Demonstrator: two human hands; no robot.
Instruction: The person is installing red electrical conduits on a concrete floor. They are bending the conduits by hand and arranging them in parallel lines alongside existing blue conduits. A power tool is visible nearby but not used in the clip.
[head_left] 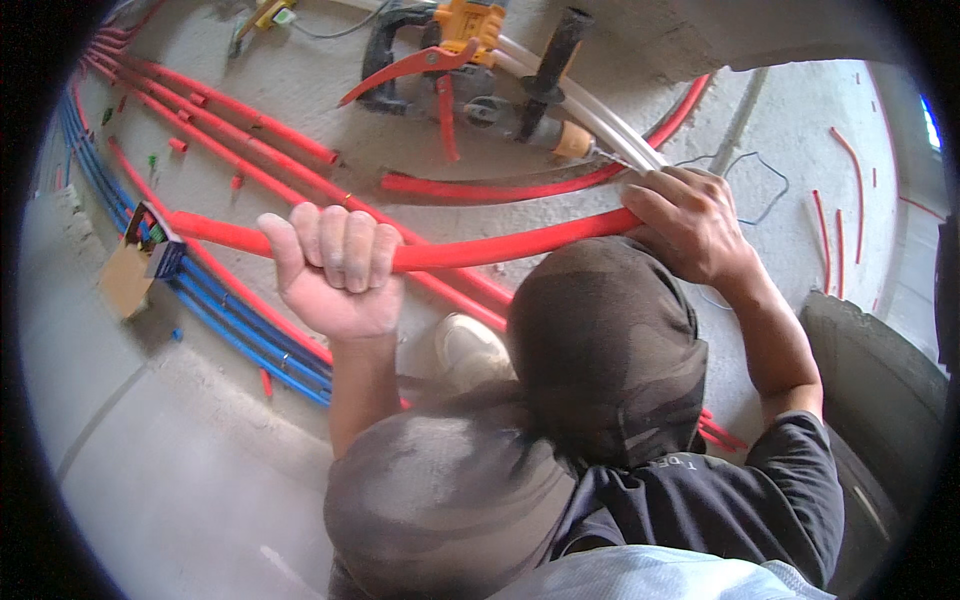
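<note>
A red plastic conduit pipe (500, 247) is held up crosswise in front of me, slightly bowed. My left hand (340, 265) is closed around it toward its left end, fingers wrapped over the top. My right hand (690, 220) grips it at the right, where the fingers hide that end. Between the hands, the pipe passes along the far side of my right knee (610, 350), in camouflage trousers; I cannot tell whether they touch. Beyond it on the floor lies a loose curved red pipe (480, 188).
Red-handled pipe cutters (410, 72) lie by a yellow-and-black hammer drill (480, 30), with white pipes (590, 105) beside it. Long red pipes (215, 127) and blue pipes (235, 318) run along the floor at left. A small open cardboard box (130, 275) sits over them.
</note>
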